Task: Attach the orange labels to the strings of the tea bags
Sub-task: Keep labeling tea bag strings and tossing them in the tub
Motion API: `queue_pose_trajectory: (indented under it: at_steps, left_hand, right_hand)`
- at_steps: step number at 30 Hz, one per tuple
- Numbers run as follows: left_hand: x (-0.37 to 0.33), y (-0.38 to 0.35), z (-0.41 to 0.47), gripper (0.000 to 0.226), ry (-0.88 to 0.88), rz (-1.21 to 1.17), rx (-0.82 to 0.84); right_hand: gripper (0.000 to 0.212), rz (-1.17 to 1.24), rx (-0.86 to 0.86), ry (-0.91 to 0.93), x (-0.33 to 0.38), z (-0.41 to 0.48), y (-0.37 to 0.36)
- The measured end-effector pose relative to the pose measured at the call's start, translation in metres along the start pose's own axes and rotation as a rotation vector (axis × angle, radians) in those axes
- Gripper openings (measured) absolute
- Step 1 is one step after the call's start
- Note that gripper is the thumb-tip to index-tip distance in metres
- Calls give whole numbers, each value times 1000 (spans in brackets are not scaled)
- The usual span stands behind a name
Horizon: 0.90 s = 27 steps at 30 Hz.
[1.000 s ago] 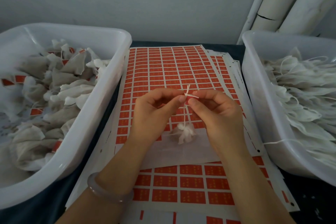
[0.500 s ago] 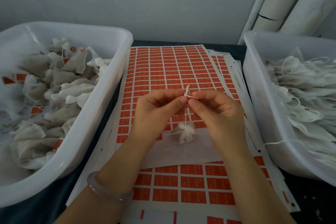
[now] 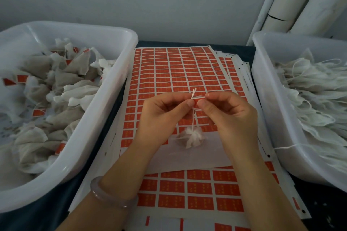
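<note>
A small white tea bag point(image 3: 192, 137) hangs on its white string point(image 3: 193, 116) above the sheets of orange labels point(image 3: 180, 73). My left hand point(image 3: 161, 118) and my right hand point(image 3: 231, 116) meet at the top of the string, thumb and forefinger of each pinching it where a small folded label point(image 3: 196, 97) sits between the fingertips. The string's loose ends stick up above the fingers. The label is mostly hidden by my fingertips.
A white tub point(image 3: 105, 110) on the left holds several tea bags with orange labels. A white tub point(image 3: 266, 118) on the right holds several unlabelled bags with loose strings. A bare white strip point(image 3: 187, 159) crosses the label sheet. White pipes point(image 3: 293, 0) stand at the back right.
Almost nothing has moved. Both hands stay pinched at the top of the string and the tea bag hangs in the same place.
</note>
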<state>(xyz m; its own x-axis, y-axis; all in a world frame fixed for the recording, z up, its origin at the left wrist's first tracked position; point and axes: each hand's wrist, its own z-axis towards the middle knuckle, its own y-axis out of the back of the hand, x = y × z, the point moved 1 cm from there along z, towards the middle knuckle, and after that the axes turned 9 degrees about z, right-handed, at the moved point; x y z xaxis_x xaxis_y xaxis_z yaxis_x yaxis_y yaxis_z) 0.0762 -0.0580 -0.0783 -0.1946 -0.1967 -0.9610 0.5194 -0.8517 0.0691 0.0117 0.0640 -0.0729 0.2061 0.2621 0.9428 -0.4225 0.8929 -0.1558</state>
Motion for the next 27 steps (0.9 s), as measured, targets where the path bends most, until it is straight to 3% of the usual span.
queue_pose_trajectory:
  at_steps: [19, 27]
  left_hand:
    - [2, 1, 1, 20, -75, 98, 30]
    - [2, -1, 1, 13, -62, 46, -9]
  right_hand:
    - [10, -10, 19, -6, -4, 1, 2]
    - [20, 14, -4, 27, -6, -1, 0]
